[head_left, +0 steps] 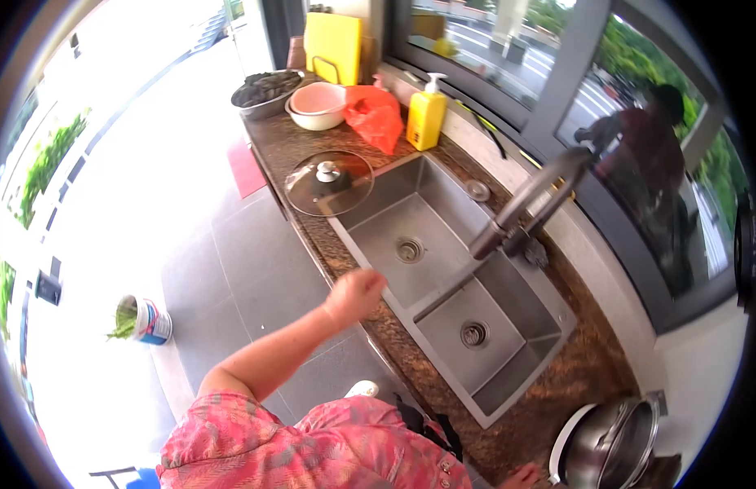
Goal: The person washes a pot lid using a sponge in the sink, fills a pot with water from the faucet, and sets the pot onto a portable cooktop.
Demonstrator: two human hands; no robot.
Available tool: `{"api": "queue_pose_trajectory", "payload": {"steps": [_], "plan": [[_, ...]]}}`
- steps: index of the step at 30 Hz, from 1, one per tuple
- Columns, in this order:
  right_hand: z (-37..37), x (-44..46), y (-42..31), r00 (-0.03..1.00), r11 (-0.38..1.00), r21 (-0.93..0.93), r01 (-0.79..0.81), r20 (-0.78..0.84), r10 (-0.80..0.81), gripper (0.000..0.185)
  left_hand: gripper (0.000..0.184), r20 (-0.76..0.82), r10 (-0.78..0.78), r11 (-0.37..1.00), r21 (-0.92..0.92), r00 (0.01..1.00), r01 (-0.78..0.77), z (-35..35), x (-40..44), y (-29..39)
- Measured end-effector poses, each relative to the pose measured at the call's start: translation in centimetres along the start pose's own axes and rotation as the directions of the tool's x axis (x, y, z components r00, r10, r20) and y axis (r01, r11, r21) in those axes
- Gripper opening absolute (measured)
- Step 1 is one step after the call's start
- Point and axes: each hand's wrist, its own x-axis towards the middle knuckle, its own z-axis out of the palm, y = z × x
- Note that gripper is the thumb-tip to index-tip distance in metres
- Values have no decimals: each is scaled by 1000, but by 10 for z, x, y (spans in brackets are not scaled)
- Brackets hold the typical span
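Note:
My left hand (358,294) is held over the front edge of the sink, near the divider between the basins. Its fingers are curled into a loose fist, and nothing shows in them. At the bottom edge of the view my right hand (521,476) is only partly visible. Its fingers reach toward the stainless steel pot (610,444) on the counter and seem to hold nothing. The double-basin steel sink (423,216) holds no dishes. Above it arches a pull-down faucet (521,212). A glass lid (305,181) with a metal knob lies over the sink's left corner.
Along the counter stand a yellow soap bottle (426,121), a red plastic bag (375,114), nested bowls (317,121), a basin of dark items (264,106) and a yellow cutting board (332,49). A bucket (154,323) stands on the floor. Windows (549,57) line the back.

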Motion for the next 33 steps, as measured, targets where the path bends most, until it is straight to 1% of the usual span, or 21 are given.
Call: {"api": "queue_pose_trajectory", "payload": {"steps": [1, 2, 4, 5, 7, 9, 10, 12, 15, 16, 18, 20, 23, 25, 26, 27, 28, 29, 31, 32, 33], "plan": [[-1, -22, -34, 945, 921, -215, 326, 71, -318, 37, 22, -83, -52, 998, 21, 995, 54, -21, 22, -10], [7, -49, -56, 790, 695, -387, 606, 193, -582, 37, 21, -226, 75, 995, 77, 971, -59, -37, 48, -44], [24, -84, -75, 858, 798, -316, 514, 189, -478, 34, 24, -319, -20, 990, 128, 947, 64, -67, 91, -72], [30, -94, -79, 870, 807, -325, 493, 207, -447, 34, 28, -299, -74, 976, 176, 951, 131, -85, 111, -81], [40, -102, -78, 894, 826, -347, 444, 234, -382, 33, 35, -364, -59, 934, 307, 930, 179, -106, 151, -100], [41, -98, -75, 889, 782, -424, 457, 249, -384, 32, 48, -351, -118, 873, 410, 929, 266, -119, 191, -118], [44, -96, -70, 890, 761, -462, 456, 256, -379, 32, 61, -329, -194, 846, 420, 924, 327, -125, 209, -120], [48, -97, -68, 900, 757, -489, 434, 205, -384, 31, 73, -279, -326, 775, 468, 903, 425, -131, 240, -111], [54, -101, -82, 918, 756, -524, 393, 171, -359, 31, 80, -264, -330, 728, 541, 906, 422, -130, 262, -97], [56, -99, -83, 918, 755, -525, 393, 168, -360, 31, 80, -279, -297, 724, 558, 913, 406, -122, 274, -110], [56, -101, -81, 918, 751, -534, 389, 157, -364, 32, 75, -188, -369, 700, 589, 910, 405, -122, 286, -109], [56, -102, -72, 920, 749, -545, 377, 132, -368, 34, 67, -240, -320, 712, 577, 916, 400, -115, 287, -108], [66, -82, -38, 908, 709, -598, 374, 81, -411, 25, 61, -244, -164, 816, 511, 956, 271, -112, 289, -111], [66, -84, -35, 921, 775, -519, 361, 71, -382, 19, 61, -271, -164, 778, 556, 948, 294, -105, 305, -131], [64, -82, -42, 922, 795, -482, 369, 77, -380, 16, 57, -256, -114, 727, 637, 960, 256, -104, 321, -167], [61, -81, -48, 948, 806, -504, 310, 99, -302, 16, 54, -243, -199, 667, 677, 949, 313, -108, 301, -120], [61, -76, -40, 926, 803, -470, 366, 99, -364, 16, 51, -201, -78, 688, 698, 976, 199, -108, 307, -149], [63, -74, -25, 905, 795, -446, 411, 93, -416, 17, 48, -172, -30, 695, 705, 985, 145, -105, 317, -177], [60, -75, -28, 910, 795, -454, 402, 104, -401, 19, 44, -111, 73, 728, 685, 991, 23, -122, 354, -257], [58, -78, -31, 928, 820, -442, 364, 95, -361, 18, 42, -91, 188, 740, 668, 978, -80, -112, 378, -293], [58, -79, -29, 937, 838, -424, 344, 98, -336, 18, 42, 0, -147, 872, 473, 989, 129, -111, 339, -187]]}}
